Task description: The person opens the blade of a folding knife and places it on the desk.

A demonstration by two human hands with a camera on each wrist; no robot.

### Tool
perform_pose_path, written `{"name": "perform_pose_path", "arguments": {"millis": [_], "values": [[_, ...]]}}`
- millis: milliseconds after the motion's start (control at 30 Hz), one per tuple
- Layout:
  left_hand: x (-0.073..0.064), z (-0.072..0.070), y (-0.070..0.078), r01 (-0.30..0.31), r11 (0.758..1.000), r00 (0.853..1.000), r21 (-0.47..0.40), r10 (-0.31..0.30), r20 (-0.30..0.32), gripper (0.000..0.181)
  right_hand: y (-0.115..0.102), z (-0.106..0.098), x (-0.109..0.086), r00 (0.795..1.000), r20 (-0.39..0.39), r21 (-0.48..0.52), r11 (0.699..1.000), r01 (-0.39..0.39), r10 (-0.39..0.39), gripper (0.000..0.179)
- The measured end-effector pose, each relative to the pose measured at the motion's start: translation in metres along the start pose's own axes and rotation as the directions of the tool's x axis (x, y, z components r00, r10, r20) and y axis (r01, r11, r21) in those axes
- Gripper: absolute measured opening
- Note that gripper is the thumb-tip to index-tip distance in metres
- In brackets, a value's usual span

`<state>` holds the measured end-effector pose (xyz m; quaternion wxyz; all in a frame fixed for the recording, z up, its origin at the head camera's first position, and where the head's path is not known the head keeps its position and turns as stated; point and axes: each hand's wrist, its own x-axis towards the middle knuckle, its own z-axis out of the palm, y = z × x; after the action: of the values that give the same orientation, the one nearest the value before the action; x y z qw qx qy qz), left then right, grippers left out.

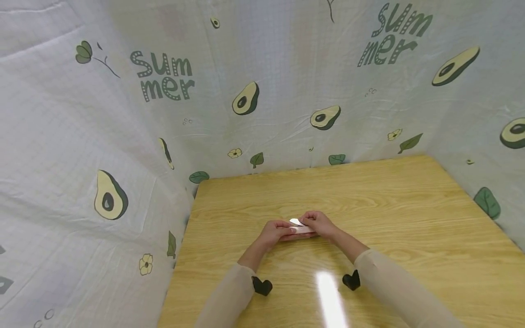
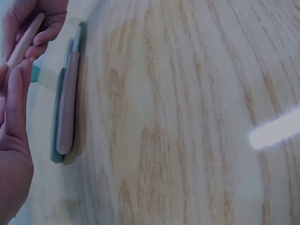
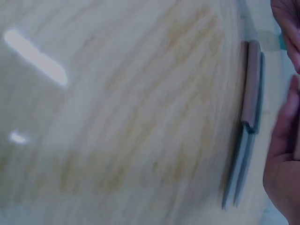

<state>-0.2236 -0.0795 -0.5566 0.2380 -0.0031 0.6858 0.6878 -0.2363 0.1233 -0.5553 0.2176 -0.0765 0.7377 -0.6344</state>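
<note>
Over the middle of the table, my left hand (image 1: 274, 233) and right hand (image 1: 320, 224) hold a slender, pale pink handle-like piece (image 2: 27, 38) between them. Thumbs and fingertips pinch it from either side, covering much of its length. In the head view a bright, shiny white piece (image 1: 295, 222) shows just behind the fingers; its kind is unclear. On the tabletop below lie a pink-handled utensil (image 2: 68, 108) and a green-handled one (image 2: 58, 126), side by side and touching. Narrow greyish shafts (image 3: 234, 164) extend from them in the right wrist view; their kind cannot be made out.
The wooden table (image 1: 410, 218) reaches out around both hands, with a bright light reflection near its front. White cloth (image 1: 287, 59) printed with avocados and leaves hangs along the back and both sides. A small green thing (image 2: 35, 73) shows beyond the fingers.
</note>
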Motion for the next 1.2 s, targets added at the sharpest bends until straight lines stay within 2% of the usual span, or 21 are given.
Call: {"name": "perform_pose_path", "arguments": {"millis": [67, 133, 233, 333, 467, 567, 700, 800, 1000, 1200], "values": [[0.0, -0.001, 0.0, 0.014, 1.0, 1.0, -0.028, -0.013, 0.026, 0.019, -0.003, -0.005, 0.0, 0.998, 0.05, -0.102, 0.994, 0.033, -0.028, 0.023], [-0.001, -0.003, 0.0, 0.034, 0.999, 0.998, -0.04, -0.032, 0.06, 0.016, -0.007, -0.012, 0.0, 0.991, 0.122, -0.202, 0.976, 0.077, -0.053, 0.021], [-0.004, -0.003, 0.001, 0.042, 0.999, 0.991, -0.024, -0.038, 0.127, 0.014, -0.014, -0.019, 0.001, 0.967, 0.243, -0.296, 0.943, 0.149, -0.077, 0.02], [-0.006, -0.004, 0.001, 0.033, 0.999, 0.981, 0.006, -0.034, 0.192, 0.013, -0.022, -0.022, 0.003, 0.935, 0.347, -0.304, 0.934, 0.187, -0.074, 0.018], [-0.007, -0.003, 0.0, 0.037, 0.999, 0.973, 0.011, -0.039, 0.226, 0.012, -0.027, -0.027, 0.006, 0.911, 0.412, -0.272, 0.948, 0.162, -0.037, 0.017], [-0.007, -0.003, -0.002, 0.026, 0.999, 0.979, 0.033, -0.032, 0.2, 0.016, -0.03, -0.033, 0.006, 0.922, 0.385, -0.245, 0.959, 0.144, -0.04, 0.019], [-0.007, -0.006, -0.006, 0.006, 0.999, 0.994, 0.038, -0.01, 0.109, 0.022, -0.032, -0.048, 0.003, 0.963, 0.259, -0.202, 0.972, 0.123, -0.068, 0.021], [-0.006, -0.01, -0.009, -0.008, 1.0, 0.999, -0.009, 0.008, 0.032, 0.023, -0.029, -0.06, 0.0, 0.983, 0.17, -0.146, 0.984, 0.097, -0.072, 0.018], [-0.006, -0.017, -0.012, -0.064, 0.996, 0.996, -0.06, 0.061, -0.063, 0.026, -0.016, -0.076, -0.008, 0.993, 0.096, 0.041, 0.997, 0.071, -0.075, 0.006], [-0.005, -0.023, -0.013, -0.087, 0.991, 0.993, -0.103, 0.078, -0.092, 0.024, -0.002, -0.077, -0.016, 0.994, 0.062, 0.249, 0.966, 0.072, -0.09, 0.006]]}}
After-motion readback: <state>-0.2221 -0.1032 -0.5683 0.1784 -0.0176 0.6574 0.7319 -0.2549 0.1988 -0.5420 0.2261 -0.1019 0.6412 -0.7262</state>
